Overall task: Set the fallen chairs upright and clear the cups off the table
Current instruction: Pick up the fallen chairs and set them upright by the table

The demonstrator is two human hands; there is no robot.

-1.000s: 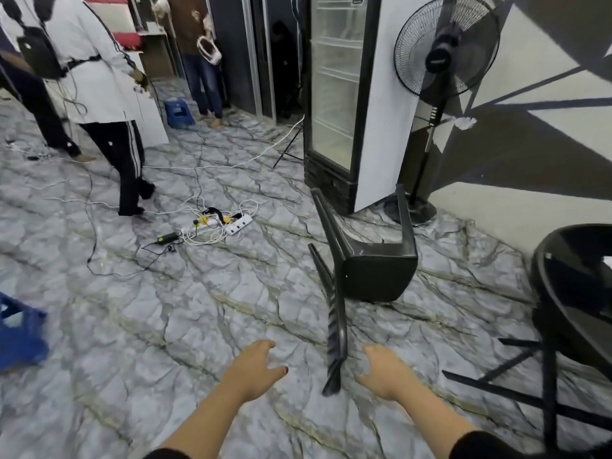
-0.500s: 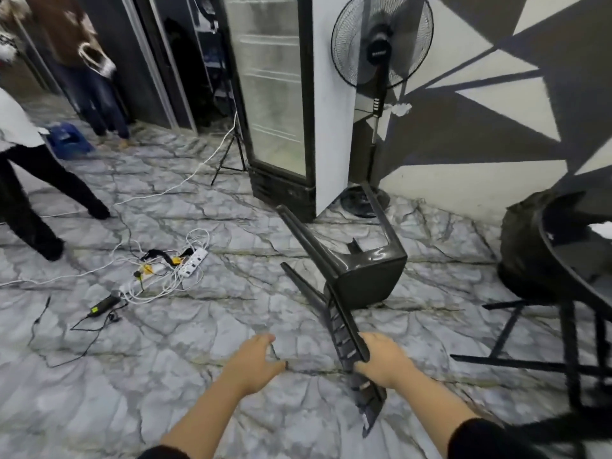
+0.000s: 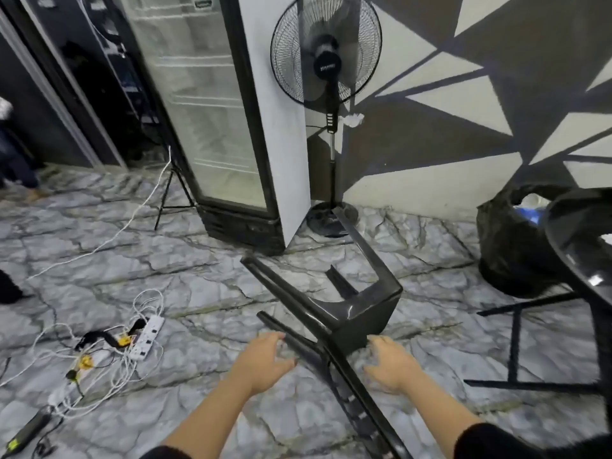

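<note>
Low on the marble-patterned floor, a black plastic chair lies tipped over, its legs pointing toward the glass-door fridge and its slatted backrest running down toward the camera. Both bare forearms reach forward from dark sleeves. The left hand sits palm-down with fingers spread and curved at the chair's lower leg, touching or just short of it; no closed grip shows. The right hand is open too, fingers splayed, right beside the seat's edge on the other side of the backrest. A black pedestal fan stands by the wall; the badge on its hub is too blurred to read. A white power strip lies among tangled cables at left. At the right edge is a round black table.
</note>
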